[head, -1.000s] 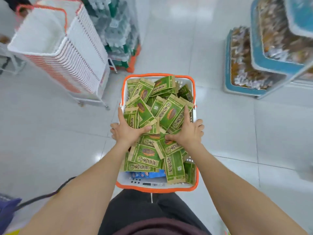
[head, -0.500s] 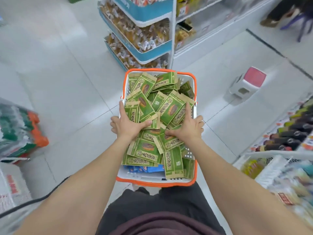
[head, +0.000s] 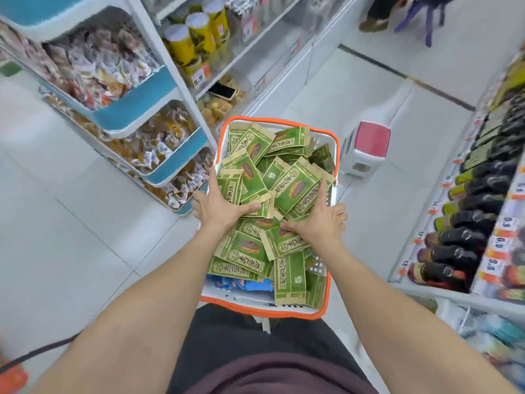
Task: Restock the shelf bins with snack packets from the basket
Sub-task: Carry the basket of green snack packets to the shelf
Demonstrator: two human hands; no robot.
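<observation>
A white basket with an orange rim (head: 272, 120) hangs in front of my waist, heaped with several green and tan snack packets (head: 295, 186). A few blue packets (head: 244, 284) show under them at the near end. My left hand (head: 218, 207) grips the basket's left side, thumb lying across the packets and fingers over the outside of the rim. On the opposite side my right hand (head: 321, 220) holds the rim the same way. Tiered blue shelf bins (head: 133, 109) full of wrapped snacks stand just left of the basket, the lowest bin (head: 176, 163) nearly touching it.
White shelves behind the bins hold yellow canisters (head: 181, 44) and a phone (head: 221, 90). A white stool with a pink top (head: 366, 149) sits on the floor right of the basket. Dark bottles (head: 468, 223) line the right shelf. A person's feet (head: 372, 24) are far ahead.
My view has swung and moved forward: the blue bins went from far right to close on the left of the basket. Both hands keep the same hold on the basket.
</observation>
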